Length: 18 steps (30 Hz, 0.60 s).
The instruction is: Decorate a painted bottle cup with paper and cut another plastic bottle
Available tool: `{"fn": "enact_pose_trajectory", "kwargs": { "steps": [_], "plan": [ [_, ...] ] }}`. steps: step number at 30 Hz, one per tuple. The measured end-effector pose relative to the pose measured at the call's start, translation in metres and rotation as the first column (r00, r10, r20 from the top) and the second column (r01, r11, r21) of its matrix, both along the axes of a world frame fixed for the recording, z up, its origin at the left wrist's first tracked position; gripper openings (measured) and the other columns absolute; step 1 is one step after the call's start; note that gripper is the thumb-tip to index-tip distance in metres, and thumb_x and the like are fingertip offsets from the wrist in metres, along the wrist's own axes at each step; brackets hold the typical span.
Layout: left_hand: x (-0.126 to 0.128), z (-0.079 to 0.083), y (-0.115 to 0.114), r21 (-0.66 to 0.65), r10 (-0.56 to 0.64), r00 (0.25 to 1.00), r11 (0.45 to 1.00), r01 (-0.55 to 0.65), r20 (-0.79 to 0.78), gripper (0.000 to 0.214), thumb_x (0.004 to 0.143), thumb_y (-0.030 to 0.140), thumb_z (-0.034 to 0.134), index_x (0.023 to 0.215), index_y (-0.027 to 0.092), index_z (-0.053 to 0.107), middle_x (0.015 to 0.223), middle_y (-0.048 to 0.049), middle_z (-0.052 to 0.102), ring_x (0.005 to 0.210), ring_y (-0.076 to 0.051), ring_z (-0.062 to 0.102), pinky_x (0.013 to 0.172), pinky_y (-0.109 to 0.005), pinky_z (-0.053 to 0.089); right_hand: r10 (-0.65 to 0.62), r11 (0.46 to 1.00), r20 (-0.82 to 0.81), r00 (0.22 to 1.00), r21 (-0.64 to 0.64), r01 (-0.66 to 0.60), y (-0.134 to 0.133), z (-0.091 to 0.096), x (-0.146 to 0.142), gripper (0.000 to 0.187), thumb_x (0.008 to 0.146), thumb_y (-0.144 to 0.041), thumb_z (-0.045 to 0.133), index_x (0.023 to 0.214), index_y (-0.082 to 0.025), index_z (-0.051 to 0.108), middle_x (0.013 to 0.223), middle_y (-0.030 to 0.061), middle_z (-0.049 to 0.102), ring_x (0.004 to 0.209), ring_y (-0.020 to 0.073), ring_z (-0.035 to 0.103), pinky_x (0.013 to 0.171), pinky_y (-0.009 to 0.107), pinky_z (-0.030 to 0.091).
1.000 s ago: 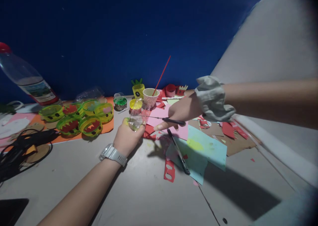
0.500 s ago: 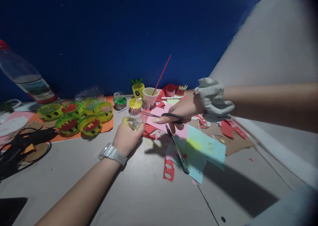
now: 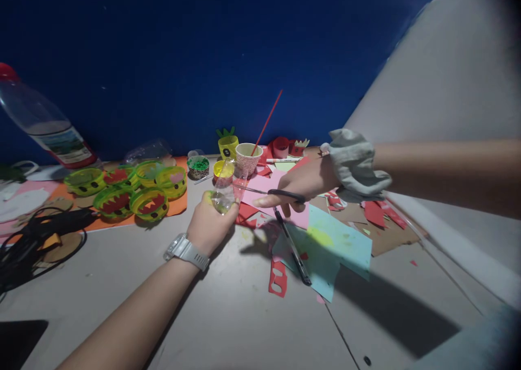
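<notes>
At a gray table (image 3: 228, 310) by a blue wall (image 3: 183, 61), the left hand (image 3: 209, 226) grips clear plastic (image 3: 226, 191) near a pale cup (image 3: 250, 165), and should steady it for short snips from scissors (image 3: 287, 194) held in the right hand (image 3: 305, 183).

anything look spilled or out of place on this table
Yes: yellow smears mark the pale-blue paper sheet right of the long black pen, looking like stray paint, and a tiny red paper scrap lies alone on the grey tabletop. The tall clear red-capped plastic bottle appears tilted, though lens distortion may explain that.
</notes>
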State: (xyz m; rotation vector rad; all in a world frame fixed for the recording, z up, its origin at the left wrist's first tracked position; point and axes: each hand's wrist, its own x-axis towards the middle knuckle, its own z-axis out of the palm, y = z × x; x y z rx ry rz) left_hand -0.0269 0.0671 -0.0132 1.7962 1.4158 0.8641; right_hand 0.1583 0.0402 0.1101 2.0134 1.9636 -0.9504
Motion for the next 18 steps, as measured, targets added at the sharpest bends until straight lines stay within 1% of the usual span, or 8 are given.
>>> {"fn": "enact_pose_trajectory", "kwargs": {
  "steps": [3, 5, 7, 9, 11, 13, 15, 18],
  "plan": [
    [0.000, 0.001, -0.002, -0.003, -0.001, 1.000, 1.000, 0.001, 0.003, 0.034, 0.072, 0.047, 0.059, 0.089, 0.019, 0.049, 0.076, -0.0056, 0.068, 0.067, -0.021, 0.064, 0.057, -0.028, 0.044, 0.017, 0.999, 0.016, 1.000, -0.044, -0.016, 0.001, 0.002, 0.000, 0.081, 0.065, -0.084, 0.034, 0.064, -0.012, 0.070, 0.037, -0.0073, 0.035, 0.039, 0.0078, 0.032, 0.046, 0.024, 0.026],
    [0.000, 0.002, -0.003, 0.006, 0.008, 1.000, 1.000, -0.008, 0.001, 0.034, 0.073, 0.047, 0.058, 0.089, 0.019, 0.048, 0.076, -0.0059, 0.068, 0.068, -0.021, 0.064, 0.058, -0.028, 0.044, 0.017, 0.995, 0.012, 1.000, -0.095, -0.015, 0.002, 0.004, -0.001, 0.084, 0.068, -0.084, 0.028, 0.062, -0.012, 0.070, 0.039, -0.0068, 0.035, 0.038, 0.0068, 0.030, 0.045, 0.024, 0.025],
    [0.001, 0.004, -0.004, 0.017, 0.016, 1.000, 1.000, -0.016, -0.004, 0.034, 0.073, 0.047, 0.059, 0.089, 0.019, 0.048, 0.078, -0.0066, 0.068, 0.070, -0.021, 0.064, 0.059, -0.028, 0.044, 0.019, 0.990, 0.006, 1.000, -0.139, -0.018, 0.003, 0.006, 0.000, 0.083, 0.071, -0.082, 0.027, 0.062, -0.012, 0.070, 0.040, -0.0062, 0.037, 0.038, 0.0066, 0.030, 0.045, 0.024, 0.025],
    [0.001, 0.006, -0.005, 0.022, 0.017, 1.000, 1.000, -0.017, -0.008, 0.034, 0.072, 0.046, 0.059, 0.090, 0.019, 0.048, 0.079, -0.0073, 0.068, 0.071, -0.022, 0.065, 0.060, -0.029, 0.044, 0.031, 0.984, 0.007, 0.999, -0.173, -0.030, 0.005, 0.010, 0.000, 0.078, 0.071, -0.080, 0.035, 0.064, -0.012, 0.070, 0.042, -0.0055, 0.039, 0.039, 0.0076, 0.034, 0.046, 0.024, 0.029],
    [0.002, 0.007, -0.005, 0.023, 0.018, 1.000, 1.000, -0.018, -0.009, 0.034, 0.072, 0.044, 0.060, 0.090, 0.019, 0.048, 0.079, -0.0078, 0.068, 0.072, -0.022, 0.065, 0.060, -0.029, 0.044, 0.046, 0.981, 0.016, 0.999, -0.190, -0.042, 0.006, 0.014, 0.000, 0.071, 0.068, -0.078, 0.044, 0.064, -0.012, 0.070, 0.043, -0.0052, 0.042, 0.041, 0.0089, 0.038, 0.048, 0.025, 0.034],
    [0.003, 0.008, -0.005, 0.025, 0.018, 1.000, 1.000, -0.018, -0.008, 0.033, 0.072, 0.044, 0.060, 0.092, 0.019, 0.048, 0.079, -0.0078, 0.067, 0.072, -0.022, 0.064, 0.060, -0.029, 0.044, 0.050, 0.980, 0.023, 0.998, -0.193, -0.045, 0.006, 0.017, -0.001, 0.067, 0.064, -0.077, 0.050, 0.063, -0.013, 0.070, 0.043, -0.0053, 0.042, 0.042, 0.0094, 0.040, 0.050, 0.025, 0.037],
    [0.003, 0.008, -0.005, 0.030, 0.015, 1.000, 0.999, -0.014, -0.007, 0.034, 0.073, 0.044, 0.059, 0.093, 0.018, 0.049, 0.079, -0.0078, 0.067, 0.071, -0.022, 0.064, 0.060, -0.029, 0.044, 0.041, 0.980, 0.022, 0.999, -0.193, -0.036, 0.004, 0.020, -0.001, 0.066, 0.063, -0.077, 0.050, 0.062, -0.014, 0.070, 0.043, -0.0054, 0.042, 0.043, 0.0099, 0.041, 0.051, 0.026, 0.039],
    [0.002, 0.009, -0.006, 0.032, 0.009, 1.000, 0.999, -0.009, -0.012, 0.035, 0.071, 0.042, 0.061, 0.094, 0.018, 0.050, 0.080, -0.0082, 0.067, 0.072, -0.023, 0.063, 0.062, -0.030, 0.044, 0.016, 0.981, 0.011, 1.000, -0.191, -0.014, 0.001, 0.021, -0.001, 0.066, 0.065, -0.077, 0.049, 0.062, -0.015, 0.070, 0.044, -0.0038, 0.046, 0.044, 0.0107, 0.043, 0.054, 0.028, 0.040]
  ]
}}
